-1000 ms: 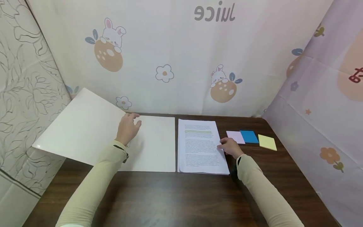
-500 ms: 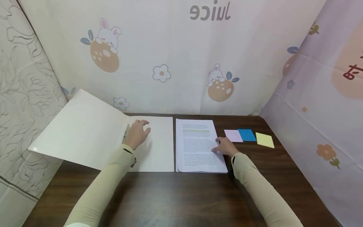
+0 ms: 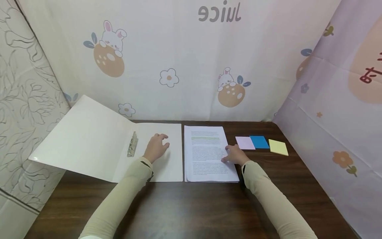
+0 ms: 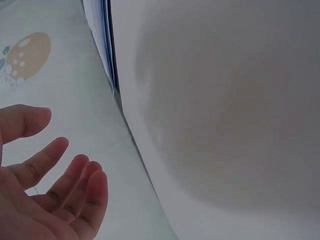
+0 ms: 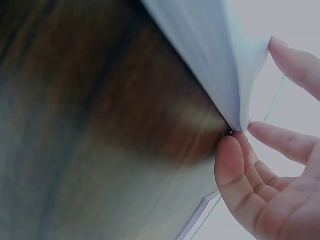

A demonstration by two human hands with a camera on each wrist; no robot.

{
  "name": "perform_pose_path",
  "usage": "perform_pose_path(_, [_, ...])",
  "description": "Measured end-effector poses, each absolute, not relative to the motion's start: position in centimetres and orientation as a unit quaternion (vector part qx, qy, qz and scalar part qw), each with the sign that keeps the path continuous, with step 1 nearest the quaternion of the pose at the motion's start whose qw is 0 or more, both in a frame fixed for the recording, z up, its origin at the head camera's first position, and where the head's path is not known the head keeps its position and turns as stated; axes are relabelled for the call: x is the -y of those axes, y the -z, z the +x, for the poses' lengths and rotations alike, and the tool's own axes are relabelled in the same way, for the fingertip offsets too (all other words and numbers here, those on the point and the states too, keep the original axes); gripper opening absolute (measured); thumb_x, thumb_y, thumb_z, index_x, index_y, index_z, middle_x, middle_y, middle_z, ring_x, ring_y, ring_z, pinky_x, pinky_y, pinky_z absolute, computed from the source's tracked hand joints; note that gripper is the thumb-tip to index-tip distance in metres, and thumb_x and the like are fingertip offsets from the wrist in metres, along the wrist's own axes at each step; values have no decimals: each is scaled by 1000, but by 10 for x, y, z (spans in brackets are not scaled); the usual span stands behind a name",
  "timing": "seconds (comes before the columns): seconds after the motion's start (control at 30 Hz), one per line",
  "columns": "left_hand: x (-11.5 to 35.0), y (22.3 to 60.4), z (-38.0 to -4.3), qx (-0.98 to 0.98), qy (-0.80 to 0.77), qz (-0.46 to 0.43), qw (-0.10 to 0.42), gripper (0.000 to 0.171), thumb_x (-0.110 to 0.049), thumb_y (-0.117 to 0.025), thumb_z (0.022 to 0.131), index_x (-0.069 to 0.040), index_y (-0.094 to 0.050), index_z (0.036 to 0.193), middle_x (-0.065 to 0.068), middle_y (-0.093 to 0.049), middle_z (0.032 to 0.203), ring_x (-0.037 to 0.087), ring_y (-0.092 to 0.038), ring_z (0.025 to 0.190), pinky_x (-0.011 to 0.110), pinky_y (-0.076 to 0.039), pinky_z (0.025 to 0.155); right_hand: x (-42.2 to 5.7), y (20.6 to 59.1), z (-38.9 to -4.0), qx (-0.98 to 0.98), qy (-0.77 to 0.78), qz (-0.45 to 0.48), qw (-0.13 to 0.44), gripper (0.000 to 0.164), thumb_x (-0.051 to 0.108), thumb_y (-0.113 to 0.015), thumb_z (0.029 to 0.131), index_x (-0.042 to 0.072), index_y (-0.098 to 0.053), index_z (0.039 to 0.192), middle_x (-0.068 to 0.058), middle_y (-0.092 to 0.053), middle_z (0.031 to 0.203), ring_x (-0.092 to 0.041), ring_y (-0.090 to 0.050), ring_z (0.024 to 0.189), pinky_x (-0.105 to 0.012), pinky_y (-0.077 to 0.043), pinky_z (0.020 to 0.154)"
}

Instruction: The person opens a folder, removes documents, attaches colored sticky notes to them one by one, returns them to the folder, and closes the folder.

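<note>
A white ring binder [image 3: 86,139] lies spread at the left, its cover tilted up against the wall and its metal ring clip [image 3: 132,144] bare. My left hand [image 3: 156,146] hovers over the binder's right panel, fingers apart and loosely bent, holding nothing; the left wrist view shows the same loosely bent fingers [image 4: 95,190]. To the binder's right lies a stack of printed paper [image 3: 206,159] with a green highlighted line. My right hand [image 3: 235,155] grips the stack's right edge, thumb and index finger at the top sheet, the other fingers [image 5: 230,160] curled at the edge.
Pink [image 3: 245,143], blue [image 3: 259,142] and yellow sticky note pads [image 3: 278,147] lie beyond the right hand. The dark wooden table [image 3: 191,209] runs up to a patterned curtain [image 3: 179,49] at the back and right.
My left hand has moved right, from near the binder's cover to over its right panel, uncovering the ring clip. The right hand stays at the paper's edge. The head view has shifted slightly.
</note>
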State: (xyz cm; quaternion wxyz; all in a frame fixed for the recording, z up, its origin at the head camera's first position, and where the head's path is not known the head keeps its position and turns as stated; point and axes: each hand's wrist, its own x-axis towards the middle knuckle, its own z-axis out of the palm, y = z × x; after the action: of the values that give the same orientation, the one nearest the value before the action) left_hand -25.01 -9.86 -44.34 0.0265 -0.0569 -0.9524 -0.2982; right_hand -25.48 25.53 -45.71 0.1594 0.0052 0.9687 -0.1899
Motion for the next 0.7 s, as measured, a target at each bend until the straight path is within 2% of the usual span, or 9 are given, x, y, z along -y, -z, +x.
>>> perform_pose_path(0.37, [80,454,-250,957,275,-90,0,38,-23,-63,92,-4,-62,125,21,-59,125,37,-57,115,47,-46,99,-253,453,-255,-971,175,4,160,73,25,-79,80,-5,-48,138,-29,-47,127,-34,-53,102,-50,-47,93])
perform_pose_path(0.7, [58,461,-256,958,245,-137,-53,43,-26,-66,90,-5,-60,128,21,-58,128,35,-58,116,46,-46,101,-252,456,-255,-971,174,7,165,72,25,-80,80,-2,-49,139,-28,-46,125,-34,-53,101,-50,-47,93])
